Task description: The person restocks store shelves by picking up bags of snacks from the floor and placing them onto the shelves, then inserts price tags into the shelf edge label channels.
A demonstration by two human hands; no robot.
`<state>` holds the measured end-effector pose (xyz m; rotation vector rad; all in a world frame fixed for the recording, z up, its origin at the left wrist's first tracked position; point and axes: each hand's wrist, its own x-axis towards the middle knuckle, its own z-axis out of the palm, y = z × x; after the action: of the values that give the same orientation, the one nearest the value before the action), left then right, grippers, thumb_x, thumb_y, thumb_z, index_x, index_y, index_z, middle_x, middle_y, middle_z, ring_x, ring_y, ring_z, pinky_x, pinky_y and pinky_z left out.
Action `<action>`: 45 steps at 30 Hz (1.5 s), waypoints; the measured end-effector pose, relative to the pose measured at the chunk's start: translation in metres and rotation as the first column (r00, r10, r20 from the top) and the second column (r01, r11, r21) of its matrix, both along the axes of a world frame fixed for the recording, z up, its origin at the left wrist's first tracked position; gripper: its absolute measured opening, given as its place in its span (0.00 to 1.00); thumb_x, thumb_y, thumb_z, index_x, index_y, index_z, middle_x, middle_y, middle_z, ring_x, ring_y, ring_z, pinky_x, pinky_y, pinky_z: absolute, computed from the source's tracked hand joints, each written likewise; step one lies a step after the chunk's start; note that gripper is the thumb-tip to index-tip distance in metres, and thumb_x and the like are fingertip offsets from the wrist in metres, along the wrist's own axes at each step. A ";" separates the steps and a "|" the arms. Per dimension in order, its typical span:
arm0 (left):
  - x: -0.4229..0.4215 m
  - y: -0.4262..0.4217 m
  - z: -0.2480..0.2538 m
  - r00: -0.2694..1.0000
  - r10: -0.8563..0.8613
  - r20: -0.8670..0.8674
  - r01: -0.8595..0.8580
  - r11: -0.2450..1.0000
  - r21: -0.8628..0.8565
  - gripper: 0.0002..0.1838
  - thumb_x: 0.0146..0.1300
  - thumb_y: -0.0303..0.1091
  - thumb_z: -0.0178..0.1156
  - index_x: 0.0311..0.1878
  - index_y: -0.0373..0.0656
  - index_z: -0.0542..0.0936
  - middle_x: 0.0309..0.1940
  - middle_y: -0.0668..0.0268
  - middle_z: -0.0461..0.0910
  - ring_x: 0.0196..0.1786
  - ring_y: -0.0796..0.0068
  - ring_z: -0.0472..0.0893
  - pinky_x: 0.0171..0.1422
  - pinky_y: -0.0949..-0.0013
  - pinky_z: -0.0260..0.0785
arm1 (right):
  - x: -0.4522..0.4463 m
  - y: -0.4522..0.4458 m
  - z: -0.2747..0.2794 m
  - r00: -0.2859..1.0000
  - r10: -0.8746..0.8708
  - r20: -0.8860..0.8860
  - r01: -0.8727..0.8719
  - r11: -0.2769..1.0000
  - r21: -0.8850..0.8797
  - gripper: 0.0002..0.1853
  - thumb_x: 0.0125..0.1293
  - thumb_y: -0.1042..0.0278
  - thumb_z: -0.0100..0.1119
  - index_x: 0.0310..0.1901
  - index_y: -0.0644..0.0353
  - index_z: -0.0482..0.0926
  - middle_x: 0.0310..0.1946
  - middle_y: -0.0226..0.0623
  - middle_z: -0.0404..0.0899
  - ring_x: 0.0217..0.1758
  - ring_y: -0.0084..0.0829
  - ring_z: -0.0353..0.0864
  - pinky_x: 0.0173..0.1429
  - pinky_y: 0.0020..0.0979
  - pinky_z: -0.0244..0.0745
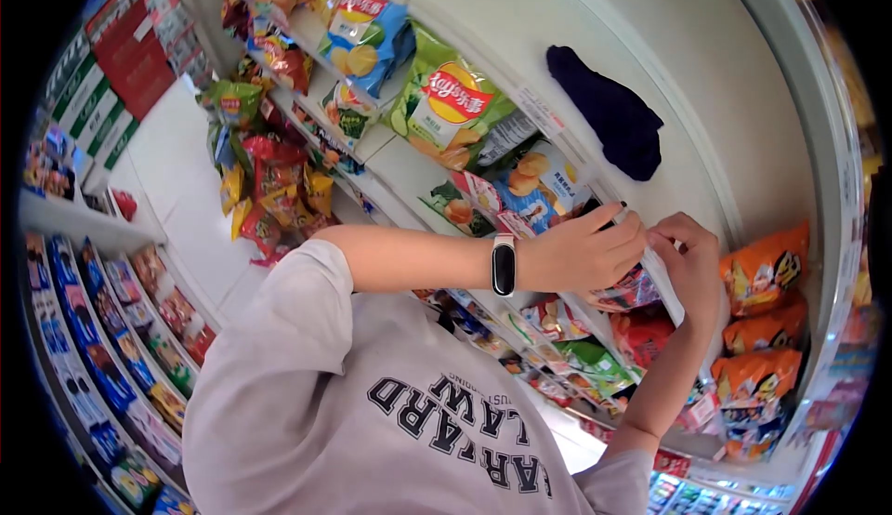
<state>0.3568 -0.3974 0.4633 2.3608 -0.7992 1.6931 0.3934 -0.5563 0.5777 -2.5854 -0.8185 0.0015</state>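
Note:
My left hand (590,250), with a banded watch (504,266) on its wrist, reaches across to the shelf edge. Its fingers are curled, and a small dark piece shows by the fingertips; what they grip is mostly hidden. Close beside it, my right hand (686,259) pinches thumb and fingers together at a white strip (665,284) along the shelf front. Below the left hand, a colourful snack bag (632,292) is partly covered. A dark, bunched cloth (609,113) lies on the white shelf (492,13) above the hands.
Green chip bags (455,97) and blue chip bags (367,36) stand on the shelf levels. Orange snack bags (764,269) are stacked at right. Red and yellow packets (279,185) hang at left beside the pale tiled floor (181,176). Another packed shelf (102,348) stands at far left.

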 end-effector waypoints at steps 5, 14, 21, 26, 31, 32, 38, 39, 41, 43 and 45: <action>0.002 -0.002 -0.005 1.000 -0.011 0.012 0.011 0.999 -0.049 0.14 0.49 0.37 0.57 0.38 0.41 0.79 0.42 0.65 0.75 0.50 0.69 0.73 0.55 0.64 0.65 | -0.007 0.009 0.004 0.977 0.127 0.172 -0.114 0.990 -0.086 0.04 0.51 0.83 0.62 0.30 0.68 0.79 0.27 0.41 0.77 0.29 0.37 0.76 0.36 0.29 0.70; 0.004 -0.002 -0.008 1.000 -0.012 0.004 0.012 0.999 -0.033 0.15 0.50 0.37 0.56 0.39 0.41 0.79 0.42 0.65 0.74 0.51 0.69 0.72 0.54 0.65 0.65 | -0.016 0.009 -0.002 0.881 0.232 0.413 -0.137 0.959 -0.248 0.04 0.51 0.81 0.62 0.30 0.66 0.79 0.29 0.38 0.76 0.33 0.38 0.75 0.35 0.34 0.71; 0.002 0.002 -0.005 0.997 -0.058 -0.044 0.056 0.998 -0.041 0.14 0.50 0.38 0.56 0.39 0.41 0.78 0.42 0.65 0.74 0.49 0.68 0.72 0.53 0.66 0.66 | -0.019 0.009 -0.010 0.772 0.330 0.543 -0.119 0.914 -0.388 0.07 0.52 0.79 0.61 0.33 0.63 0.75 0.35 0.37 0.75 0.36 0.40 0.75 0.36 0.36 0.72; 0.003 0.001 -0.002 0.999 -0.022 -0.032 0.021 0.999 -0.024 0.14 0.50 0.38 0.56 0.38 0.42 0.78 0.42 0.64 0.74 0.49 0.68 0.72 0.52 0.67 0.66 | -0.012 -0.004 -0.022 0.813 0.205 0.545 -0.043 0.955 -0.295 0.09 0.54 0.81 0.57 0.36 0.63 0.70 0.35 0.40 0.73 0.38 0.42 0.74 0.36 0.38 0.72; 0.001 0.000 -0.005 0.998 -0.046 -0.050 0.045 0.999 -0.019 0.13 0.48 0.38 0.56 0.37 0.43 0.78 0.44 0.64 0.73 0.50 0.68 0.71 0.49 0.69 0.65 | -0.027 -0.006 -0.025 0.828 0.156 0.539 -0.189 0.982 0.006 0.08 0.57 0.71 0.58 0.35 0.57 0.69 0.40 0.39 0.75 0.40 0.43 0.75 0.41 0.42 0.69; 0.000 0.004 -0.005 0.994 -0.071 -0.082 0.072 0.997 0.011 0.14 0.48 0.38 0.57 0.38 0.43 0.77 0.44 0.64 0.73 0.50 0.68 0.71 0.48 0.69 0.64 | -0.036 0.004 -0.025 0.790 0.271 0.550 -0.297 0.954 -0.044 0.08 0.58 0.67 0.59 0.35 0.55 0.69 0.42 0.38 0.76 0.43 0.42 0.75 0.44 0.44 0.68; 0.008 -0.002 -0.015 0.997 -0.010 -0.079 0.015 0.998 0.061 0.19 0.52 0.43 0.54 0.44 0.43 0.73 0.48 0.62 0.70 0.55 0.65 0.66 0.48 0.64 0.62 | -0.067 0.040 -0.066 0.425 0.755 0.499 -0.585 0.650 -0.485 0.27 0.60 0.34 0.50 0.23 0.52 0.65 0.59 0.23 0.74 0.71 0.39 0.56 0.72 0.52 0.45; 0.008 -0.004 -0.014 0.998 0.019 -0.066 -0.014 0.997 0.071 0.18 0.52 0.43 0.54 0.44 0.43 0.73 0.47 0.62 0.70 0.55 0.65 0.66 0.48 0.64 0.62 | -0.068 0.044 -0.066 0.463 0.763 0.452 -0.565 0.647 -0.512 0.27 0.61 0.33 0.49 0.24 0.52 0.66 0.60 0.24 0.74 0.72 0.39 0.56 0.72 0.53 0.44; 0.007 -0.004 -0.015 0.996 0.035 -0.077 -0.028 0.995 0.094 0.18 0.52 0.43 0.54 0.44 0.43 0.73 0.48 0.61 0.70 0.55 0.64 0.66 0.48 0.63 0.62 | -0.071 0.048 -0.063 0.539 0.765 0.353 -0.526 0.633 -0.568 0.27 0.61 0.32 0.47 0.26 0.51 0.67 0.60 0.25 0.74 0.72 0.40 0.55 0.73 0.54 0.41; 0.005 0.000 -0.011 0.990 -0.051 -0.131 0.059 0.996 0.060 0.19 0.53 0.42 0.54 0.45 0.43 0.73 0.48 0.60 0.70 0.56 0.63 0.66 0.49 0.63 0.62 | -0.069 0.039 -0.063 0.521 0.744 0.418 -0.558 0.667 -0.493 0.25 0.62 0.33 0.47 0.33 0.51 0.70 0.61 0.28 0.73 0.73 0.40 0.55 0.74 0.54 0.38; 0.007 -0.002 -0.011 0.998 -0.051 -0.045 0.049 0.998 -0.031 0.16 0.53 0.42 0.54 0.42 0.44 0.75 0.47 0.61 0.72 0.57 0.63 0.67 0.49 0.63 0.62 | -0.062 0.027 -0.062 0.518 0.669 0.533 -0.534 0.740 -0.410 0.22 0.68 0.40 0.45 0.49 0.50 0.72 0.62 0.34 0.71 0.74 0.43 0.53 0.75 0.52 0.35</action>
<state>0.3643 -0.3996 0.4524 2.3313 -0.8129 1.6142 0.3312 -0.5294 0.5154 -2.2899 -2.0621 -0.6936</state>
